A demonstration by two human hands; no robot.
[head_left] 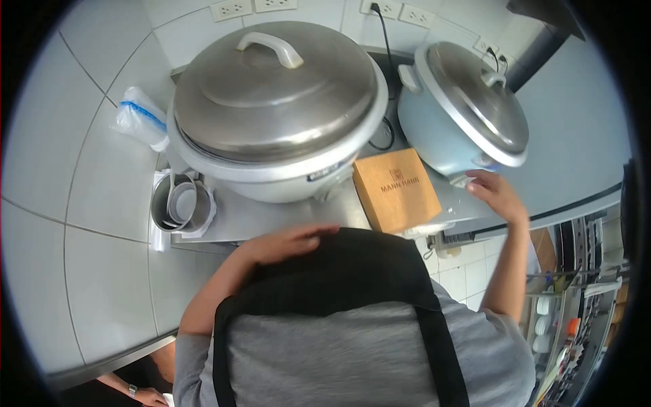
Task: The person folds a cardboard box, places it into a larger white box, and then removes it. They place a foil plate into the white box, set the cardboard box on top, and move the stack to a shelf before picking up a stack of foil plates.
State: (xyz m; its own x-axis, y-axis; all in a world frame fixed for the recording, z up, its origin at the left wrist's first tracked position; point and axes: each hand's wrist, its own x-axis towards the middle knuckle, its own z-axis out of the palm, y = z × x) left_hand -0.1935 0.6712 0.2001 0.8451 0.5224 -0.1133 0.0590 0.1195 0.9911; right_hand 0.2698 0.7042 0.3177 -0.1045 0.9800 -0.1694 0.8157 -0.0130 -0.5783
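My right hand reaches to the lower front of the smaller rice cooker, fingertips right at its switch panel. Its fingers are apart and hold nothing. My left hand is open and held flat in front of my black apron, fingers pointing right, below the larger rice cooker. Both cookers are covered with metal lids; the large lid has a pale handle. Between them stands a wooden box marked MANN HANN.
At the left of the steel counter sits a metal pot with a ladle-like cup in it. A plastic bag leans by the tiled wall. Shelves stand at right; another person's hand shows at lower left.
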